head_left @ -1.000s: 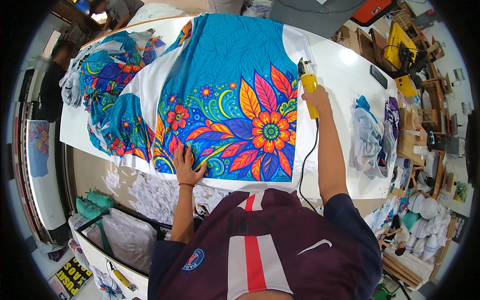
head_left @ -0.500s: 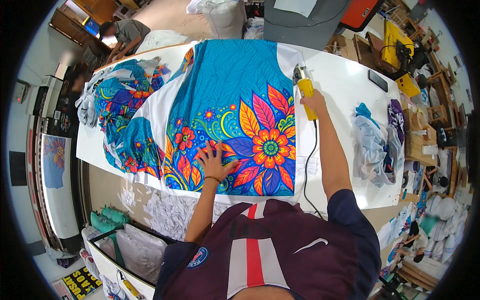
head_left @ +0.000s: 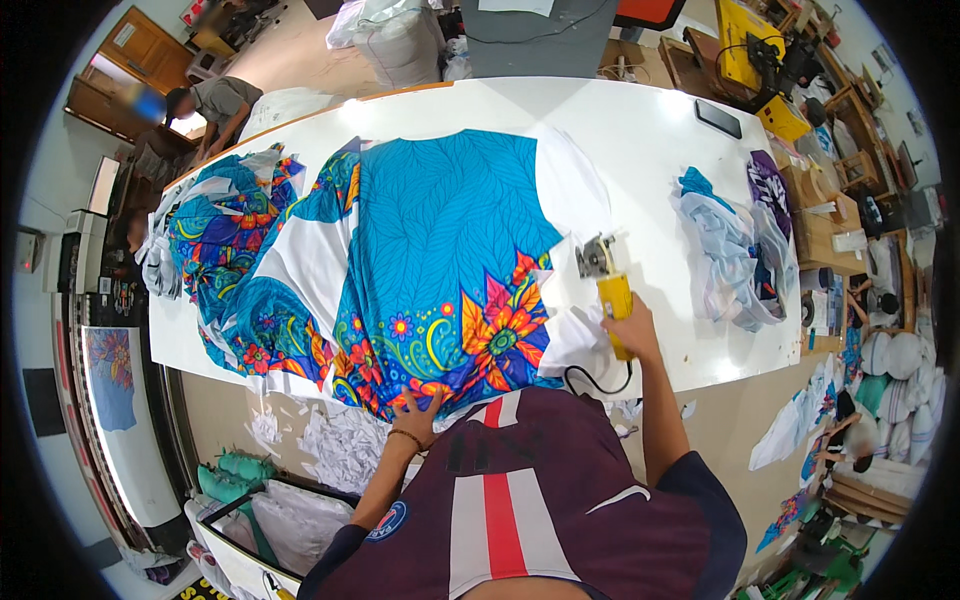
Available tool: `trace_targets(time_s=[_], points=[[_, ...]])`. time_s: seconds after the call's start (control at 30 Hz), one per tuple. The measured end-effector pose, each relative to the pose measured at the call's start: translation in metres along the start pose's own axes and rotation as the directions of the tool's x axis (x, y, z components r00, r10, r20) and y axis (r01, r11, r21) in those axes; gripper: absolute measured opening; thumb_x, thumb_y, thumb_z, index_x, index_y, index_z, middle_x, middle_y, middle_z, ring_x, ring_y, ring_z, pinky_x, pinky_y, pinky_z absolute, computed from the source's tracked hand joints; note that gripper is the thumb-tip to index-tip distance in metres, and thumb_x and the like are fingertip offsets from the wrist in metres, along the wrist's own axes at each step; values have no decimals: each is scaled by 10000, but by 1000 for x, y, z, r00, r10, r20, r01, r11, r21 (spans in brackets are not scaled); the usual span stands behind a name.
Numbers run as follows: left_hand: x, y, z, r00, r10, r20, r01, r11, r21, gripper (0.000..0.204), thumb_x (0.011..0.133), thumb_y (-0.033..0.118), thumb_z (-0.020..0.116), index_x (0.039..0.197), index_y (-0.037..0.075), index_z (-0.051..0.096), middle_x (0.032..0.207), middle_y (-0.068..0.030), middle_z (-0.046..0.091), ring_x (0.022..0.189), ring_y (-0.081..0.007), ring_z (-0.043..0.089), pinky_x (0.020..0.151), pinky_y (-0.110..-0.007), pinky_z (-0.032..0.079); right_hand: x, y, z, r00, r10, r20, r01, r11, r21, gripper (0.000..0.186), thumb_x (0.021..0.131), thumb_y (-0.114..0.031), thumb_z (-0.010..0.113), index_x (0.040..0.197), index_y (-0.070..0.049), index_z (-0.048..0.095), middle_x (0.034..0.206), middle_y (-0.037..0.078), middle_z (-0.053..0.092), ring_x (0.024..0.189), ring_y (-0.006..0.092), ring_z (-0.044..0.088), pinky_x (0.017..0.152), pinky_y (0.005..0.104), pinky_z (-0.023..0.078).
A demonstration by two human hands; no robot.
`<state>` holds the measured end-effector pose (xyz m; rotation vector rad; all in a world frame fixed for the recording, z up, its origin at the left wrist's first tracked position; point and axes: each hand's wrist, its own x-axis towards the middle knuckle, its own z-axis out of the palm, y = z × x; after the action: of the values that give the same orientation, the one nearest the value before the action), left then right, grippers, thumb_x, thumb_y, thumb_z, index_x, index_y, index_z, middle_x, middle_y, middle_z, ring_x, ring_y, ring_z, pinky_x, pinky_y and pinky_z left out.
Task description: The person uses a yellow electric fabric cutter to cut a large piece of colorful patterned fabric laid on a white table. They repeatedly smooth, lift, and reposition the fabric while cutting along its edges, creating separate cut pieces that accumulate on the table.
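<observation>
A printed turquoise fabric piece (head_left: 440, 220) with orange and purple flowers lies rumpled on the white table. My left hand (head_left: 413, 418) rests on its near edge, fingers apart and stretched over the cloth. In my right hand (head_left: 636, 328) is a yellow electric cloth cutter (head_left: 618, 300), gripped by its body. The cutter's metal head (head_left: 597, 258) points away from me, to the right of the printed edge and apart from it. A black cord loops from the cutter's lower end. White fabric margin (head_left: 572, 185) spreads along the print's right side.
Colourful cut fabric (head_left: 225, 225) is heaped at the table's left. Pale and purple scraps (head_left: 735, 255) lie at the right, with a phone (head_left: 718, 118) beyond. Below the near edge is a pile of white offcuts (head_left: 345, 445). A person (head_left: 215, 110) bends at the far left.
The printed fabric has slid toward me and bunched at the near edge, my left hand moving with it. The cutter has come nearer me, away from the print's edge.
</observation>
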<state>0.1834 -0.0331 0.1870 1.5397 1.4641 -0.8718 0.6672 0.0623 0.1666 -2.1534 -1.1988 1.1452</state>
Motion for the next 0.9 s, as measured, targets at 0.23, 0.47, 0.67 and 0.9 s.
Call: trace_targets(time_s=[0.23, 0.47, 0.67, 0.9], points=[[21, 65, -70, 763, 223, -607, -354, 930, -103, 419, 946, 456, 708, 1141, 91, 770, 1211, -223, 704, 1096, -408, 689, 894, -503, 576, -49, 2, -16, 1000, 12, -29, -19, 961, -275, 581, 711, -362, 811, 1147, -34, 611, 996, 240, 748, 945, 444, 729, 808, 517, 576], [82, 142, -40, 241, 745, -622, -616, 612, 496, 526, 870, 268, 775, 1348, 102, 632, 1423, -117, 564, 1256, -350, 574, 1024, -480, 501, -37, -29, -26, 997, -70, -21, 55, 911, -410, 541, 733, -309, 770, 1164, -61, 557, 973, 225, 736, 914, 451, 725, 797, 529, 578], [96, 129, -13, 287, 883, -370, -892, 387, 232, 395, 938, 173, 607, 1328, 185, 672, 1279, -65, 653, 1193, -302, 637, 999, -416, 536, -15, -26, -34, 993, -114, 10, 103, 849, -518, 549, 711, -276, 762, 1174, -79, 541, 964, 229, 726, 899, 457, 725, 781, 548, 584], [68, 139, -47, 562, 778, -282, -818, 471, -330, 308, 983, 234, 667, 1257, 102, 716, 1065, -123, 758, 907, -290, 741, 824, -377, 576, 7, -35, -40, 990, -121, 66, 136, 760, -635, 618, 699, -279, 765, 1247, -112, 533, 965, 203, 725, 927, 434, 725, 792, 540, 589]])
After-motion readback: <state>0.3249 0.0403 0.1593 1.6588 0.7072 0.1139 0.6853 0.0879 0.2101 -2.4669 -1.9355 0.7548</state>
